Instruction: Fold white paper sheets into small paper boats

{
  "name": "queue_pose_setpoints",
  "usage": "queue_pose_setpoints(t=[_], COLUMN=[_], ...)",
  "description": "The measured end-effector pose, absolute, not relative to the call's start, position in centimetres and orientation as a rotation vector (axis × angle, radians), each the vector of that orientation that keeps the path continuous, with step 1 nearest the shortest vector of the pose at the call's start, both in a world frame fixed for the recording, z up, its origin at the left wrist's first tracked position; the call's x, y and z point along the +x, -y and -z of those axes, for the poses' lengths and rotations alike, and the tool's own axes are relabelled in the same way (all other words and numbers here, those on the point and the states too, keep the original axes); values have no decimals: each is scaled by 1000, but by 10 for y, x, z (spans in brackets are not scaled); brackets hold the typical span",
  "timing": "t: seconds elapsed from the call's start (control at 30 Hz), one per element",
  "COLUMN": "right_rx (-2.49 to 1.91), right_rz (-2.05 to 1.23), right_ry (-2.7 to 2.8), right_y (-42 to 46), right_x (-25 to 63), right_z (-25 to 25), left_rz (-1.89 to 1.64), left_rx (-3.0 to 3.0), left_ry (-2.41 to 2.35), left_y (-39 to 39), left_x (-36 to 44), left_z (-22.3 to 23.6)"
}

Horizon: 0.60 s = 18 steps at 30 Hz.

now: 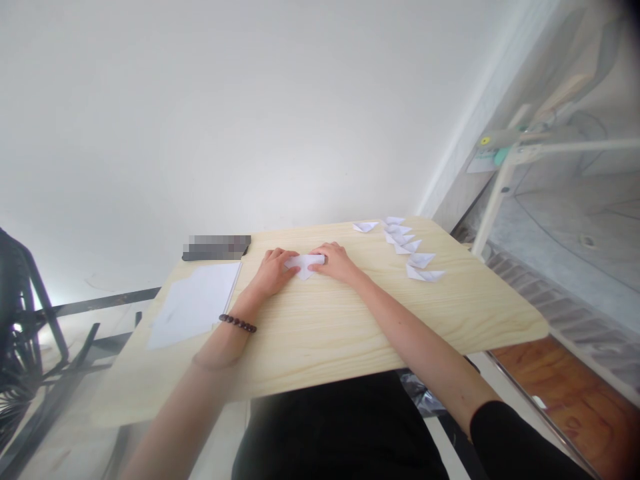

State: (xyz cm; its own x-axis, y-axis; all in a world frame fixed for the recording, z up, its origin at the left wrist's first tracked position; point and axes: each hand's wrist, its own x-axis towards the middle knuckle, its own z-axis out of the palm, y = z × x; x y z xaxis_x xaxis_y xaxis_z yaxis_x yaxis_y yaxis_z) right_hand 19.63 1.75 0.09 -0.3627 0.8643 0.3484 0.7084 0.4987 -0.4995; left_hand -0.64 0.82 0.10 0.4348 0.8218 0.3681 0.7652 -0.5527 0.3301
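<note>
At the table (300,333), grips folded paper (306,264) by both ends with left hand (274,272) and right hand (336,261), near pointed shapes (400,239).

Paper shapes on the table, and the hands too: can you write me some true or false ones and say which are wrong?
1. The left hand and right hand both touch the small folded paper. True.
2. The beaded bracelet is on the right wrist. False: the beaded bracelet is on the left wrist.
3. The flat white paper lies left of both hands. True.
4. The finished-looking paper shapes sit on the flat white paper. False: they sit on the table, right of the hands.
</note>
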Motion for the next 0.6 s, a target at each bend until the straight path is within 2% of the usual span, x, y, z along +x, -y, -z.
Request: queue_pose_setpoints(t=[0.6], right_rx=[-1294], right_rz=[-325], right_ry=[2197], right_y=[-20], right_x=[194], right_z=[1], left_rz=[-747], left_rx=[2607], left_ry=[-1344], left_y=[1], left_x=[0], left_z=[-7])
